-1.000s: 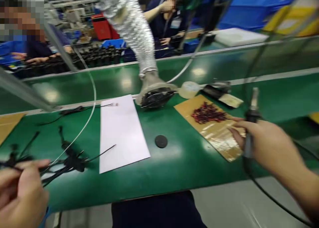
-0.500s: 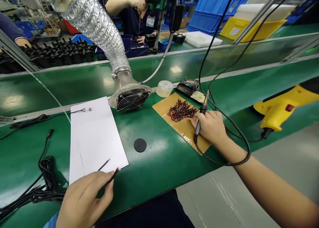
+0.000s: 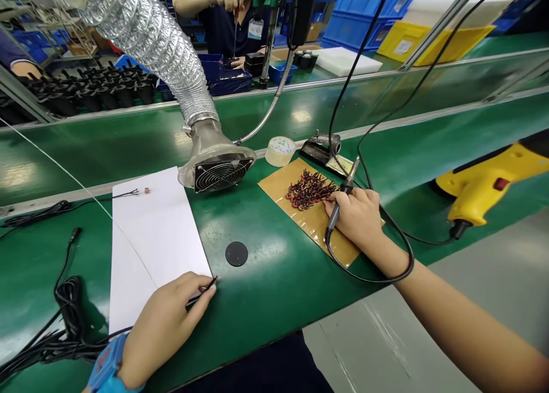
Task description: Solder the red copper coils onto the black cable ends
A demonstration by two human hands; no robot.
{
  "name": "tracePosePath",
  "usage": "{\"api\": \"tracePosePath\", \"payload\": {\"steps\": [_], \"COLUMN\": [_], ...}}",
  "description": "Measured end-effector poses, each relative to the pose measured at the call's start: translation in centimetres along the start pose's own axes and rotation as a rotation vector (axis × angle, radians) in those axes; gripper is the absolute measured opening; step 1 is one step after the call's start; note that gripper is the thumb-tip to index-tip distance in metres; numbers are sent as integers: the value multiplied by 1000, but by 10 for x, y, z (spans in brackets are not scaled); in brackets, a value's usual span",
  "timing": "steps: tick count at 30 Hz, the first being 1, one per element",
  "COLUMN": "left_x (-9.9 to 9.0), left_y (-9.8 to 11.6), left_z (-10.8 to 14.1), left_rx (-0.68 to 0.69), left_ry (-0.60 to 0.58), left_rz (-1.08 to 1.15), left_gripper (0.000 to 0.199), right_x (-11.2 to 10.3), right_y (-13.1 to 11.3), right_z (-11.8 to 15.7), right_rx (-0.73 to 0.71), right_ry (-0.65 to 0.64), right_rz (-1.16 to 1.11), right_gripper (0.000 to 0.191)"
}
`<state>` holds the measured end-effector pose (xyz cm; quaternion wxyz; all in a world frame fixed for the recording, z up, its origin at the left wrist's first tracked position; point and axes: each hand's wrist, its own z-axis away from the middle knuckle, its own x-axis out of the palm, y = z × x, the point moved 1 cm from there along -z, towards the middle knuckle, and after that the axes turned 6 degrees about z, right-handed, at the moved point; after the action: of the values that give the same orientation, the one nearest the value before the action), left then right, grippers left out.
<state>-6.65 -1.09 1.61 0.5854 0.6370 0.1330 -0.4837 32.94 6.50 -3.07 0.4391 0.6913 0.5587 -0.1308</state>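
My left hand (image 3: pixel 174 316) pinches the end of a black cable (image 3: pixel 209 284) over the lower right corner of a white sheet (image 3: pixel 150 238). Held in my right hand (image 3: pixel 357 214) is a soldering iron (image 3: pixel 333 213), its metal tip pointing up and away. The fingertips of that hand are at the edge of a pile of short red and black wires (image 3: pixel 306 190) on a brown sheet (image 3: pixel 278 184). Whether they also grip a wire is too small to tell. A black disc (image 3: pixel 237 254) lies between the two sheets.
A fume duct (image 3: pixel 206 147) with a fan grille stands behind the sheets. Beside it are a tape roll (image 3: pixel 280 151) and a soldering stand (image 3: pixel 319 147). Coiled black cables (image 3: pixel 71 307) lie left, a yellow tool (image 3: pixel 484 181) right. Across the bench a person (image 3: pixel 206 4) works.
My left hand has moved right and slightly up with the cable, and its blue wristband now shows. My right hand, still holding the iron, has shifted slightly left toward the wire pile.
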Motion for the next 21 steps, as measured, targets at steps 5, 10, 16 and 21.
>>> {"api": "tracePosePath", "payload": {"steps": [5,10,16,21], "left_x": [-7,-9,7,16], "left_y": [10,18,16,10], "left_z": [-15,-33,-54,-55], "left_rx": [-105,-159,-168,-123], "left_ry": [-154,-197,-74,5], "left_rz": [-10,-57,7,-41], "left_gripper": [27,28,32,30], "right_x": [-48,-105,-113,-102], "right_y": [-12,-74,-157,-165], "right_z": [-11,-32,-30,-21], "right_rx": [-20,-24,-159,-141], "right_ry": [119,169,30,23], "right_rz": [-71,-570,-829,-816], "right_gripper": [10,19,17,15]}}
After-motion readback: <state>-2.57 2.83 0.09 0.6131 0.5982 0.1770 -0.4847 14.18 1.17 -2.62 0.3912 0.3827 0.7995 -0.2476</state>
